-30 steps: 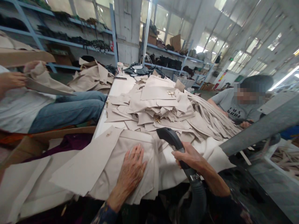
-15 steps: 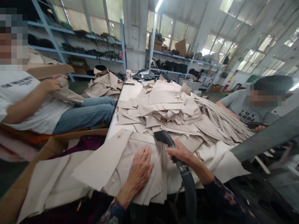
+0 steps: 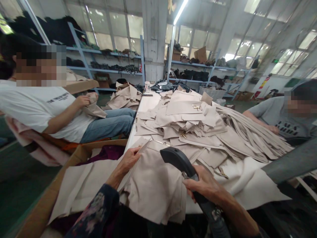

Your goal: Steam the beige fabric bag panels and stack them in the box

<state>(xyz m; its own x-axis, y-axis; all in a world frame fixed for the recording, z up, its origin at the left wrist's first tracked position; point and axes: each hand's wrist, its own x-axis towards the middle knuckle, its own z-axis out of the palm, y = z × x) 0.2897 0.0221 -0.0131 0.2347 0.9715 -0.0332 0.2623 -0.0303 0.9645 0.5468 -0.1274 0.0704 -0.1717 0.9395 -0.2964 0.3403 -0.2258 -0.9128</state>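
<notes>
your right hand (image 3: 204, 184) is clamped round the dark plastic handle of the steam iron (image 3: 182, 161), which rests on the beige fabric panel (image 3: 155, 185) at the near table edge — your left hand (image 3: 130, 159) pinches that panel's far-left corner, just before the heap of beige cut pieces (image 3: 198, 124)

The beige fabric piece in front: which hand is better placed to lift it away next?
Probably the left hand: it already pinches the edge of the beige fabric piece. The right hand is occupied, gripping the dark handle.
</notes>
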